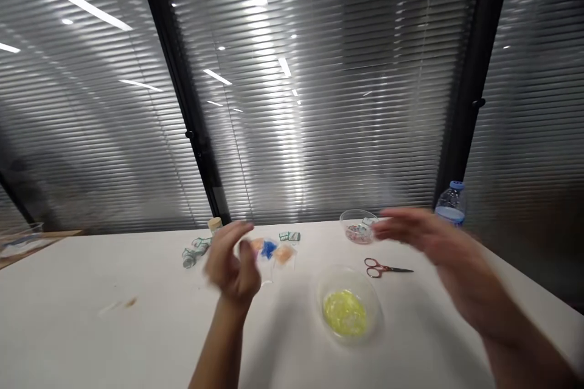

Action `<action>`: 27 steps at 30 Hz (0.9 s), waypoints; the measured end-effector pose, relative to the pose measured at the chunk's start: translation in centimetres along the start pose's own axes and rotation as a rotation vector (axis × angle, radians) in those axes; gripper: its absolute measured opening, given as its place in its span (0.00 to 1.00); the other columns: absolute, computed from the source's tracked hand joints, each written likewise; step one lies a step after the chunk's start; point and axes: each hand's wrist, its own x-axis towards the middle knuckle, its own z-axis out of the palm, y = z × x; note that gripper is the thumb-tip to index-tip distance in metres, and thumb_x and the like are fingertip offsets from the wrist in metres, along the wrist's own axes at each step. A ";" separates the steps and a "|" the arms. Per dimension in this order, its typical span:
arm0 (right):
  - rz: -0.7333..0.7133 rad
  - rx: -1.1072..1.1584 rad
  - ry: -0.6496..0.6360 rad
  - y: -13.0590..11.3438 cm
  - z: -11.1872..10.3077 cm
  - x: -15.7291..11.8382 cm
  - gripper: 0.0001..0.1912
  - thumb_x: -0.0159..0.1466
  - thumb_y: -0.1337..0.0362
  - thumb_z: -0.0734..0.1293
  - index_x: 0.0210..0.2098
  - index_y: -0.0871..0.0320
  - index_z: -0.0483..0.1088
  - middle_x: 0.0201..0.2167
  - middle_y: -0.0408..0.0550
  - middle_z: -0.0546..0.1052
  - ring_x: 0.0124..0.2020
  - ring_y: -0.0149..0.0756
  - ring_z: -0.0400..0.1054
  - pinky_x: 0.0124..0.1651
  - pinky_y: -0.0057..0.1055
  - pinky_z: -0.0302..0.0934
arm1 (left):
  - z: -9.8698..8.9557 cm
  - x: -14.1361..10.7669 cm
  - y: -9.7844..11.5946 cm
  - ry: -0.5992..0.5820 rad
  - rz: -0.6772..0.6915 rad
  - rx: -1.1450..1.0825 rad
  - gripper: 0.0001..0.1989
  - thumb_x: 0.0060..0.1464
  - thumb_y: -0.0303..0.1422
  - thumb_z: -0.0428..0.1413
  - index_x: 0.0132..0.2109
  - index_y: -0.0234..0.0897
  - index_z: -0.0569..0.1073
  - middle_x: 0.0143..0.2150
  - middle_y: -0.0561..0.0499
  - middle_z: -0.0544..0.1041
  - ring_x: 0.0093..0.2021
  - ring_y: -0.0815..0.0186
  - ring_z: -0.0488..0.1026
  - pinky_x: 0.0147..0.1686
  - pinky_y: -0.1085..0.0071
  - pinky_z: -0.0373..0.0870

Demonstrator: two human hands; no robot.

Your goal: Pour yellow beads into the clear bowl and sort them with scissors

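- step in hand: judged to be a gap between contacts; both hands appear raised above the worktop (150,328), and no grasp is seen.
- left hand (230,264): fingers curled, thumb apart from them, no item visible between; slightly blurred.
- right hand (424,234): fingers stretched out and near each other, nothing seen in the grip; thumb not distinguishable.
- clear bowl (340,276), with yellow-green material in the bottom: on the worktop between the 2 forearms, apart from both hands.
- next move: in judgement, handling the bowl would call for lowering a hand inward to its rim and keeping it level.
- scissors (387,268): flat, right of the bowl, below the right hand in view.
- clear tub (347,220), holding small bits: just beside the right fingertips in view; contact cannot be told.
- small packets (268,248): beyond the left hand.
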 end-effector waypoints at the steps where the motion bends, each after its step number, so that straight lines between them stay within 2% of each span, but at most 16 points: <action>1: 0.140 -0.044 -0.119 1.9 1.1 0.8 0.24 0.66 0.44 0.60 0.56 0.47 0.68 0.54 0.53 0.73 0.54 0.50 0.67 0.53 0.46 0.64 | 3.0 0.4 -1.8 -0.146 -0.113 0.112 0.16 0.64 0.38 0.44 0.49 0.33 0.71 0.45 0.43 0.75 0.45 0.61 0.74 0.46 0.63 0.72; 3: 0.343 -0.231 -0.327 6.2 3.5 2.6 0.25 0.61 0.47 0.66 0.53 0.52 0.71 0.56 0.53 0.72 0.52 0.50 0.68 0.54 0.43 0.62 | 7.8 -0.2 -5.2 -0.457 -0.328 0.342 0.15 0.62 0.33 0.47 0.50 0.29 0.71 0.48 0.38 0.75 0.47 0.59 0.74 0.47 0.65 0.71; 4: 0.383 -0.326 -0.379 8.3 4.7 3.5 0.25 0.58 0.52 0.69 0.52 0.53 0.72 0.56 0.54 0.72 0.51 0.50 0.69 0.54 0.42 0.61 | 9.5 -1.0 -6.6 -0.558 -0.380 0.410 0.15 0.60 0.30 0.49 0.49 0.25 0.72 0.48 0.35 0.75 0.48 0.56 0.74 0.48 0.64 0.70; 5: 0.414 -0.387 -0.429 10.3 5.7 4.4 0.25 0.54 0.56 0.71 0.51 0.54 0.73 0.54 0.54 0.73 0.51 0.50 0.69 0.53 0.41 0.60 | 10.6 -1.9 -7.9 -0.609 -0.407 0.459 0.14 0.59 0.28 0.49 0.48 0.23 0.73 0.47 0.32 0.75 0.49 0.52 0.73 0.50 0.60 0.69; 8: 0.445 -0.391 -0.477 14.2 7.6 6.4 0.16 0.48 0.63 0.73 0.38 0.56 0.78 0.42 0.52 0.78 0.44 0.47 0.70 0.45 0.36 0.61 | 11.9 -4.6 -10.2 -0.726 -0.464 0.573 0.14 0.59 0.25 0.46 0.44 0.18 0.73 0.46 0.27 0.73 0.50 0.44 0.71 0.50 0.54 0.66; 10: 0.446 -0.351 -0.511 15.5 8.1 7.3 0.09 0.48 0.64 0.72 0.31 0.57 0.78 0.36 0.49 0.78 0.40 0.43 0.70 0.41 0.34 0.61 | 11.9 -5.6 -11.0 -0.775 -0.497 0.625 0.14 0.59 0.24 0.45 0.44 0.18 0.73 0.47 0.26 0.72 0.51 0.41 0.69 0.48 0.52 0.66; 12: 0.435 -0.286 -0.531 16.0 8.2 7.8 0.07 0.50 0.63 0.71 0.29 0.57 0.78 0.32 0.48 0.77 0.38 0.41 0.70 0.40 0.33 0.60 | 11.8 -6.0 -11.4 -0.806 -0.520 0.657 0.14 0.59 0.24 0.45 0.44 0.20 0.73 0.48 0.25 0.71 0.53 0.39 0.68 0.47 0.51 0.65; 16: 0.413 -0.135 -0.517 16.7 7.7 7.8 0.10 0.54 0.58 0.70 0.32 0.58 0.78 0.34 0.47 0.77 0.39 0.38 0.68 0.43 0.31 0.59 | 11.7 -6.2 -11.8 -0.834 -0.563 0.615 0.14 0.61 0.29 0.46 0.46 0.24 0.72 0.49 0.27 0.71 0.53 0.37 0.67 0.49 0.45 0.62; 19: 0.432 -0.019 -0.488 17.3 7.3 7.4 0.15 0.55 0.53 0.71 0.35 0.58 0.78 0.36 0.48 0.76 0.38 0.36 0.67 0.41 0.29 0.58 | 11.6 -6.0 -12.3 -0.789 -0.616 0.493 0.15 0.60 0.30 0.47 0.50 0.24 0.69 0.48 0.27 0.72 0.51 0.38 0.69 0.50 0.41 0.60; 23: 0.496 0.114 -0.348 18.2 7.2 7.1 0.20 0.56 0.50 0.69 0.39 0.59 0.75 0.36 0.47 0.74 0.29 0.29 0.61 0.29 0.26 0.53 | 11.3 -5.3 -12.6 -0.609 -0.660 0.190 0.20 0.58 0.36 0.50 0.56 0.30 0.63 0.51 0.36 0.72 0.51 0.51 0.71 0.52 0.55 0.65; 25: 0.497 0.188 -0.264 18.8 7.3 7.2 0.20 0.55 0.49 0.69 0.39 0.58 0.74 0.35 0.46 0.72 0.26 0.26 0.56 0.25 0.25 0.49 | 11.3 -5.2 -12.4 -0.529 -0.702 0.013 0.27 0.57 0.42 0.52 0.59 0.32 0.60 0.52 0.38 0.72 0.47 0.57 0.73 0.50 0.60 0.69; 27: 0.481 0.264 -0.200 19.4 7.6 7.4 0.21 0.53 0.48 0.69 0.38 0.58 0.73 0.35 0.45 0.71 0.24 0.25 0.55 0.23 0.25 0.47 | 11.6 -5.3 -11.8 -0.496 -0.743 -0.165 0.31 0.54 0.47 0.53 0.58 0.32 0.61 0.51 0.39 0.73 0.45 0.60 0.75 0.47 0.63 0.71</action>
